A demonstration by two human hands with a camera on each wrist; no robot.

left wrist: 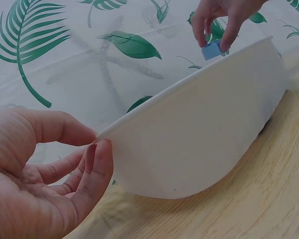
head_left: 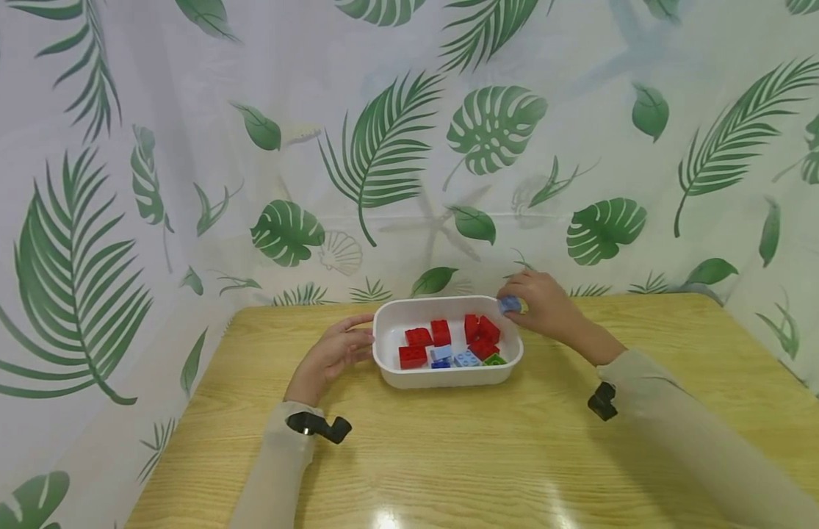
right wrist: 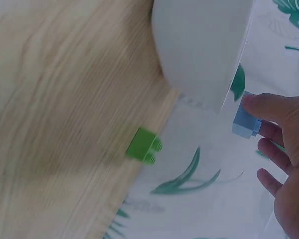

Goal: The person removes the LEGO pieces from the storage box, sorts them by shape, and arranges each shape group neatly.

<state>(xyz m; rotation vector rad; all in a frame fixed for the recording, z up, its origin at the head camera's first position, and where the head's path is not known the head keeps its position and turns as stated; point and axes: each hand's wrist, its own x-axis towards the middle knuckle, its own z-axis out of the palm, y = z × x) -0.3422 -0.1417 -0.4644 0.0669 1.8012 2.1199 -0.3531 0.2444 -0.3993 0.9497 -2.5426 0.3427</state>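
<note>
A white plastic tub stands on the wooden table with toy building blocks inside. My left hand is at the tub's left end; in the left wrist view its thumb and fingertip pinch the rim. Over the tub's back right corner, my right hand holds a light blue block between thumb and fingers. Inside lie several red blocks, a studded light blue block, a dark blue block and a green block.
Another green block lies on the table near its back edge, outside the tub, mostly hidden by my right hand in the head view. A leaf-patterned white curtain hangs behind the table.
</note>
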